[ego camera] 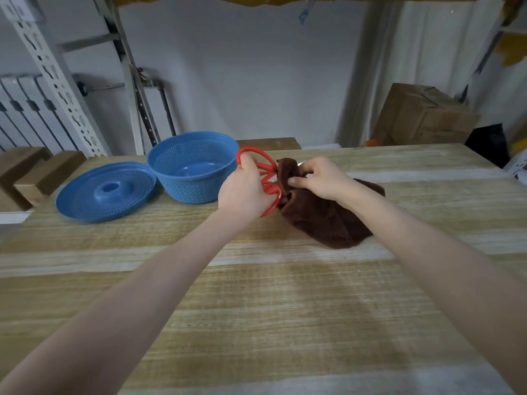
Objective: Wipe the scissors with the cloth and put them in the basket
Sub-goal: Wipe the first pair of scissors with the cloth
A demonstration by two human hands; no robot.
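My left hand (245,189) grips the red handles of the scissors (268,166), just right of the blue basket (171,166). The blades are hidden inside a brown cloth (322,218). My right hand (319,178) pinches the cloth around the blades. The rest of the cloth trails down onto the wooden table (256,295). The basket stands upright and open, with nothing visible inside it.
A blue perforated lid (105,192) lies flat on the table to the left of the basket. Cardboard boxes (422,118) stand behind the table at the right, and metal shelf posts (51,69) rise at the back left.
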